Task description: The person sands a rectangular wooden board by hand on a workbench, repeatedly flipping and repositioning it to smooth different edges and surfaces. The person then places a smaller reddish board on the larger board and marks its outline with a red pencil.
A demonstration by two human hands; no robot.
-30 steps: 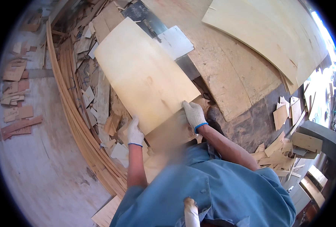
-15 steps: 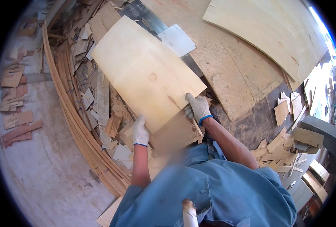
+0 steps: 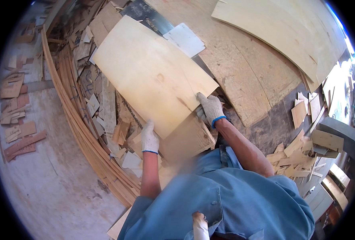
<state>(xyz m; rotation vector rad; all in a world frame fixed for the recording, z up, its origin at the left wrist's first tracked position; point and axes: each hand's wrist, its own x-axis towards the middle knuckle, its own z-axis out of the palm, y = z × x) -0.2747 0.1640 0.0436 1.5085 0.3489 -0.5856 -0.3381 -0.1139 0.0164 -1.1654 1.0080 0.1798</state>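
Observation:
A pale plywood sheet slants across the middle, its near edge toward my body. My left hand, in a white knit glove, grips the sheet's near left corner; the fingertips go partly out of sight at its edge. At the near right corner my right hand, gloved alike with a blue cuff, has the thumb on top and the other fingers curled at and below the edge. The sheet's far end reaches toward a dark metal plate and a small whitish board.
A large plywood sheet lies at the far right on a worn wooden tabletop. Long thin strips run along the left, beside wood offcuts. More scraps are heaped at the right. Brown pieces lie on the left floor.
The plywood sheet looks nearly the same, shifted very slightly left and up in the picture. Both hands keep their hold at its near corners.

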